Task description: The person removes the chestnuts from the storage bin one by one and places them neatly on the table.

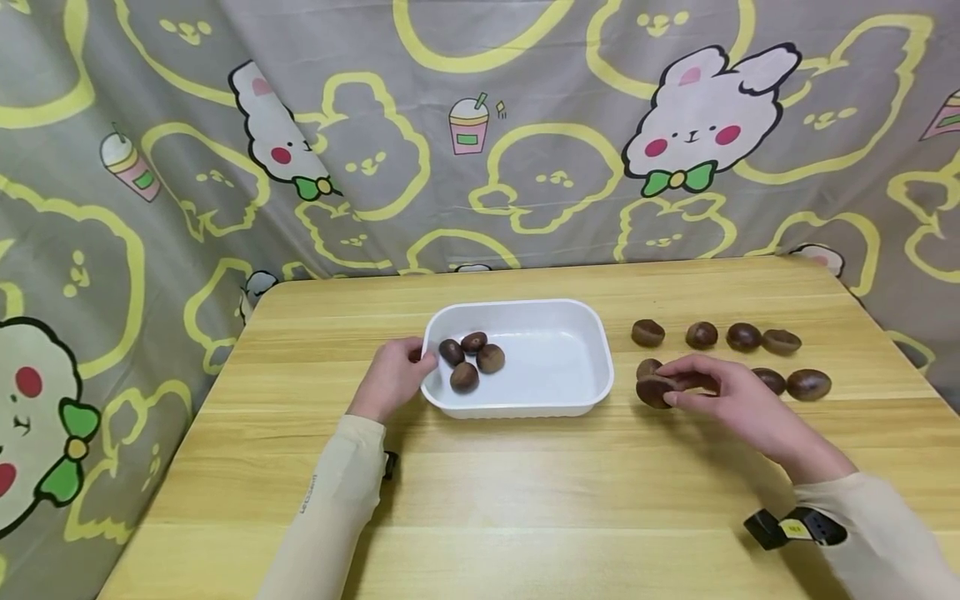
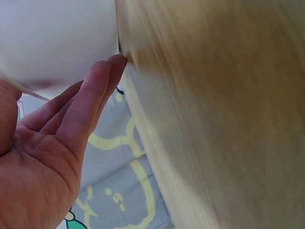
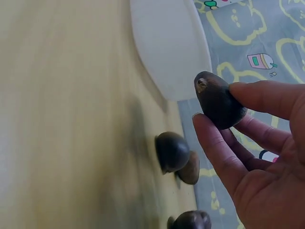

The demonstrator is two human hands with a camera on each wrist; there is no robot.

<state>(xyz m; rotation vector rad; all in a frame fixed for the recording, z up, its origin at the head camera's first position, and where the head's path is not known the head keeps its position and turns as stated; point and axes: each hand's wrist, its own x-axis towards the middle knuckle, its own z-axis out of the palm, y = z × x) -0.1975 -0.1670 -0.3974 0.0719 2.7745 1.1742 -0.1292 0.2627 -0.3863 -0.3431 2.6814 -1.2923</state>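
A white plastic tray [image 1: 555,354] stands mid-table with several brown chestnuts [image 1: 465,377] grouped at its left end. At the tray's left rim is my left hand [image 1: 393,375]; its thumb lies at the edge and its fingers run along the outer wall, as the left wrist view shows. My right hand [image 1: 731,404], to the right of the tray, pinches a chestnut [image 3: 219,101] between thumb and fingertips, above the tabletop. Right behind that one, partly hidden, sits another chestnut [image 1: 647,367].
On the right of the wooden table [image 1: 525,517], more chestnuts lie in two loose rows, including a back-row chestnut [image 1: 702,335] and a front-row chestnut [image 1: 808,384]. A patterned grey curtain [image 1: 555,200] hangs along the back and left side.
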